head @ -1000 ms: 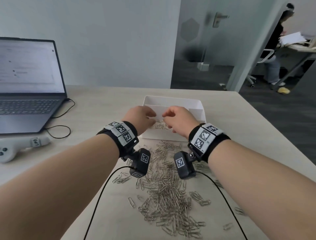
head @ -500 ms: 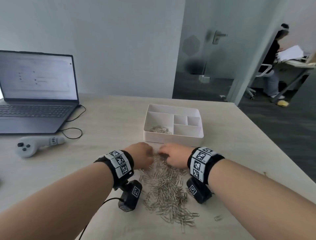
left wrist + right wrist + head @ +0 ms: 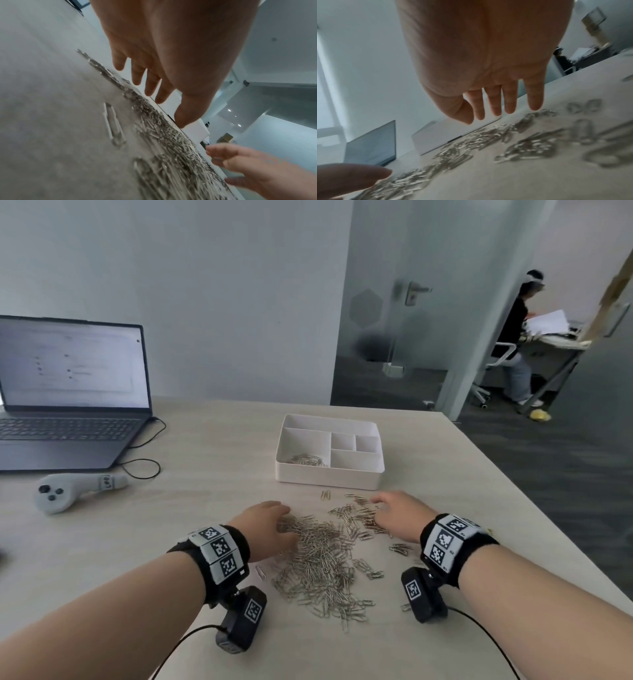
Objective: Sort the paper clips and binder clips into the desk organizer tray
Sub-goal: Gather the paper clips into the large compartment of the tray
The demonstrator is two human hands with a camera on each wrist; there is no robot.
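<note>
Clips (image 3: 325,556) between hands (fingers (image 3: 281,510) spread)

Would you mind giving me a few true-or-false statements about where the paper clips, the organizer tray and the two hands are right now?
1. Some paper clips already lie in the large left compartment of the organizer tray. True.
2. The left hand grips a bunch of clips above the tray. False: its fingers are spread and it is low over the pile of paper clips on the table, holding nothing.
3. The right hand is open at the pile's right edge. True.
4. The two small compartments are full of binder clips. False: they look empty, and no binder clip is in view.
5. The laptop is shut. False: its lid is up and its screen lit.
</note>
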